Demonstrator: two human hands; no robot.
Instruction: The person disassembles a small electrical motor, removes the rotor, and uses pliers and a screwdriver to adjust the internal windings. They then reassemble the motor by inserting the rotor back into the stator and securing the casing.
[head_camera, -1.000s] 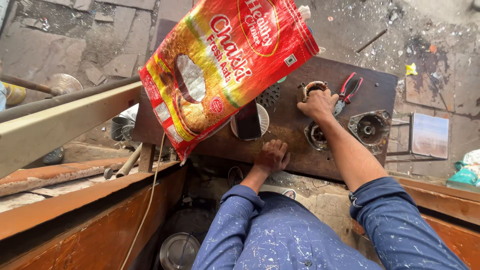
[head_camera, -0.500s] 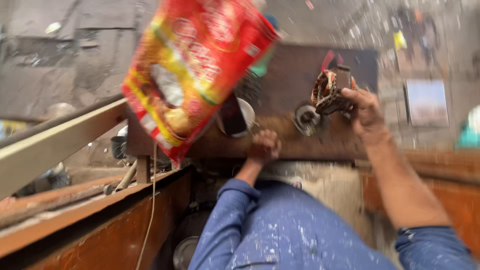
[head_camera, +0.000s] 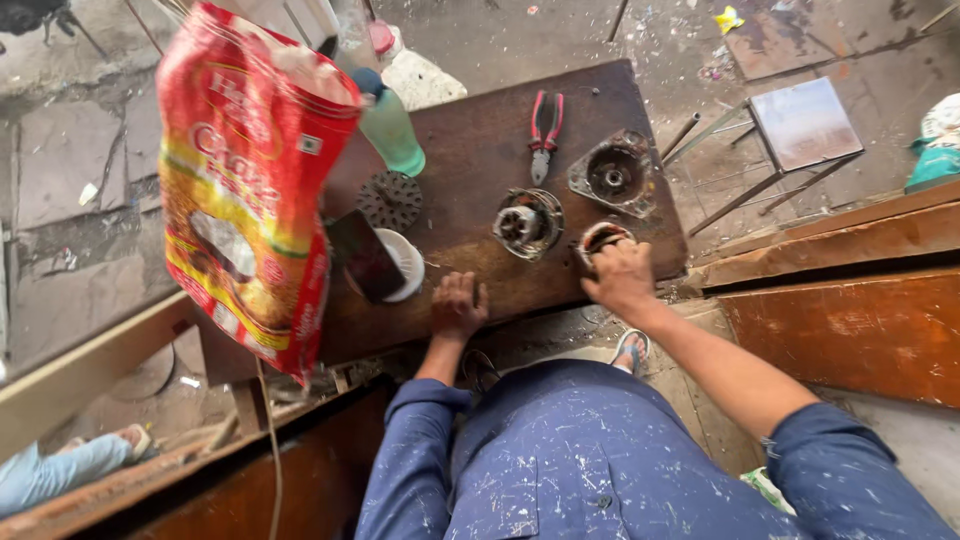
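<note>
Rusty metal makes the round motor part (head_camera: 603, 240) look heavy, hard and a bit greasy. It sits at the near edge of the brown table (head_camera: 480, 150). The right hand (head_camera: 622, 280) curls its fingers over its rim, the best place to hold. The left hand (head_camera: 456, 306) rests on the table, fingers bent.

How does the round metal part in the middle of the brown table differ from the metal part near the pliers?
The round metal motor part with copper windings stands free in the table's middle, untouched; the flat grey metal housing with a central hole lies further back, right of the red-handled pliers. The first looks cylindrical, the second has a wider, angular flange. Both rest on the dark brown wooden table, untouched by either hand.
</note>
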